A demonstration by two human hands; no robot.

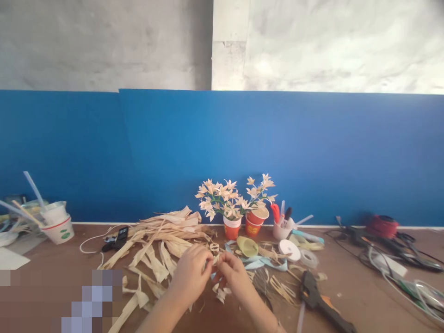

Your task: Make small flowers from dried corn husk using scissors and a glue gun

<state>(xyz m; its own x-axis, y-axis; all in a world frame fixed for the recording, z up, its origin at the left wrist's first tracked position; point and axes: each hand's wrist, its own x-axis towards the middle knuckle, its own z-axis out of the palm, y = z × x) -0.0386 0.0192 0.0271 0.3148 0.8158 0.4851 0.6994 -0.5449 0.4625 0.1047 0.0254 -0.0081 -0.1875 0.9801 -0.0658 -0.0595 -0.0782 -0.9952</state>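
Note:
My left hand point(194, 269) and my right hand point(231, 272) meet low over the middle of the table, fingers pinched together. Between the fingertips shows a small pale strip of dried husk point(215, 259), mostly covered by my fingers. Left of my hands spreads a pile of dried corn husks point(163, 231). Under my hands lie small husk scraps point(221, 292). Just beyond them stand pale husk flowers point(222, 196) in a red paper cup point(232, 229), beside a second red cup point(254, 227) with more flowers.
A black glue gun point(317, 293) lies at right, near a white tape roll point(289, 249) and light-blue ribbon point(263, 263). A small cup of pens and tools point(282, 230) stands behind. Cables point(385, 273) tangle far right. At far left is a white cup point(58, 230) holding sticks.

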